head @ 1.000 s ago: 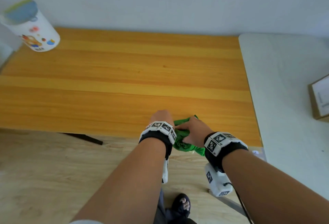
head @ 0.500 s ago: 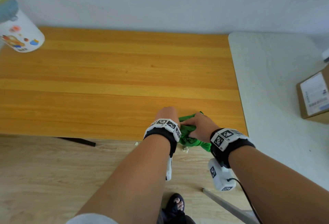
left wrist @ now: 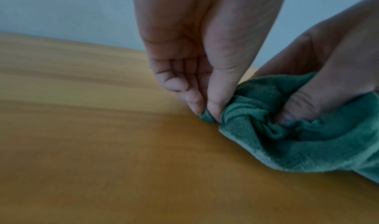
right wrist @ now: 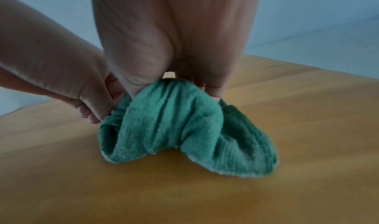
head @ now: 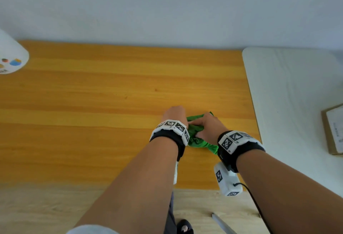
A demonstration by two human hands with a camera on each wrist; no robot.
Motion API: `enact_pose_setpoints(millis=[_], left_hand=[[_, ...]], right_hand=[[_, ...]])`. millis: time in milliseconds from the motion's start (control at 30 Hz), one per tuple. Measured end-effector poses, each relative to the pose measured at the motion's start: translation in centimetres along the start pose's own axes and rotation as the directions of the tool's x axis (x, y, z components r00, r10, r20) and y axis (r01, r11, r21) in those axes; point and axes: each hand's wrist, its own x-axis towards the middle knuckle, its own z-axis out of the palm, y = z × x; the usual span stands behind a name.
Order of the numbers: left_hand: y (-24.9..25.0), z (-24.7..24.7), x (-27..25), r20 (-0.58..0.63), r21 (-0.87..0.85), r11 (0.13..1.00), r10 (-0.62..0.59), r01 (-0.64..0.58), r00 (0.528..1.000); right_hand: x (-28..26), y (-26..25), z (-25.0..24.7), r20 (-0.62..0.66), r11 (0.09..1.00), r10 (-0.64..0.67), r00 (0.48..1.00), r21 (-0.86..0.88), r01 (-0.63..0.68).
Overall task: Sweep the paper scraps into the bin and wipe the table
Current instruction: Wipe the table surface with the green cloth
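Fingers (left wrist: 217, 107) of my left hand (left wrist: 197, 52) pinch one corner of a green cloth (left wrist: 297, 140) between thumb and fingertips, right down at the surface of the desk (left wrist: 102, 154). My right hand (right wrist: 174, 37) comes down on the same cloth (right wrist: 176, 127) from above, its fingers curled in and gathering the middle of the fabric into a bunched, wrinkled mound. From the right wrist view I see the cloth rising in a hump under the palm, with two loose folds spreading out onto the wood on either side.

From the head view, both hands sit close together, my left hand (head: 174, 114) just beside my right hand (head: 207, 127), with the green cloth (head: 198, 139) showing between and below them. The cloth lies on the right part of the orange-brown wooden desk (head: 92, 122), nearer the front edge than the wall. Both wrists carry white bands printed with black square markers.

At the far left corner of the desk stands a white bin (head: 11, 57) with coloured stickers, only partly in view and well apart from the hands. Beside the desk on the right is a white table (head: 297, 94), and a cardboard box (head: 332, 129) rests at its right edge. Pale wooden floor (head: 46, 211) shows below the desk's front edge.
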Motion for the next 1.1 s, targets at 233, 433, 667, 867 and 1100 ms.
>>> enact_pose_setpoints(millis=[233,433,667,867,1100], left_hand=[[0.2,-4.9,6.4,0.013,-0.026,0.999,-0.026,0.026,1.0],[0.8,-8.5,11.4,-0.019,-0.051,0.998,-0.028,0.027,0.999],[1.6,-11.8,16.0,-0.081,-0.069,0.998,0.006,-0.012,0.997],[2.6,-13.9,19.0,-0.134,-0.088,0.994,0.053,-0.065,0.99],[3.1,-15.0,21.6,-0.194,-0.079,0.992,0.08,-0.097,0.978]], right_hand=[[6.5,-1.1,-4.2,-0.007,0.999,0.05,0.999,0.004,-0.05],[11.0,-1.6,-7.8,-0.011,0.996,0.088,0.996,0.012,-0.088],[15.7,-1.8,-11.5,-0.088,0.994,0.106,0.99,0.026,-0.104],[19.0,-1.9,-14.0,-0.132,0.989,0.146,0.98,0.002,-0.147],[21.6,-2.0,-16.4,-0.181,0.991,0.131,0.975,-0.007,-0.134]])
